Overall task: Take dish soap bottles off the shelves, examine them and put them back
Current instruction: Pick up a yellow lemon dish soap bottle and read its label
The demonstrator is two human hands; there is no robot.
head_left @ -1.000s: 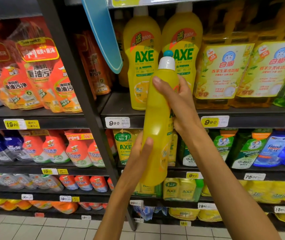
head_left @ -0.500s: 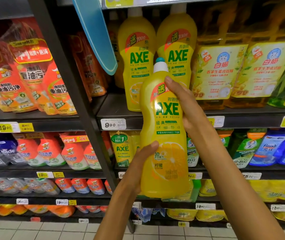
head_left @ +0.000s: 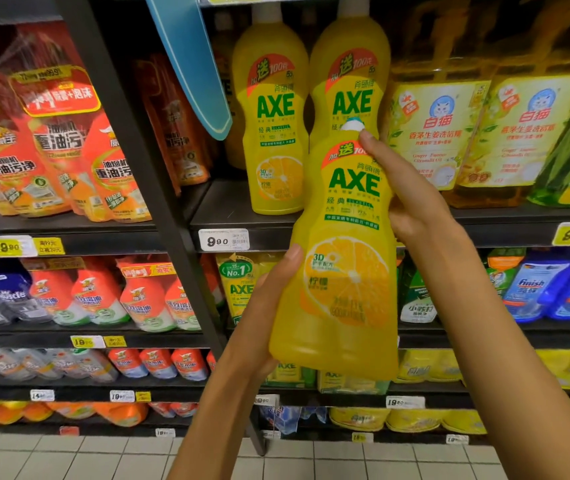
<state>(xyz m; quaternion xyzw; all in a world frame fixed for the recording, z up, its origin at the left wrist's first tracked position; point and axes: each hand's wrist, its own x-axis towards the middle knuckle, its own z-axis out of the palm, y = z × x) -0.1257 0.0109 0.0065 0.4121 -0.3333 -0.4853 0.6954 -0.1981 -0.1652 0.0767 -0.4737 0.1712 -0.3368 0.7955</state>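
Both hands are gripping the yellow dish soap bottle (head_left: 342,258) before the shelf (head_left: 228,216): left hand (head_left: 262,327) cupping its base, right hand (head_left: 411,202) wrapping its neck. Keeping the label facing forward should help the reading.

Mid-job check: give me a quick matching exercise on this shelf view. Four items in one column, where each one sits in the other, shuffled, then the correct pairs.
Items:
1. held AXE bottle
2. left hand
3. right hand
4. blue Finish bottles

Places:
A. on the shelf one level below, at the right
B. gripping the bottle's lower left side
C. in front of the shelves, label facing the camera
D. gripping the bottle's upper right side, near the neck

Pairs: 1-C, 2-B, 3-D, 4-A
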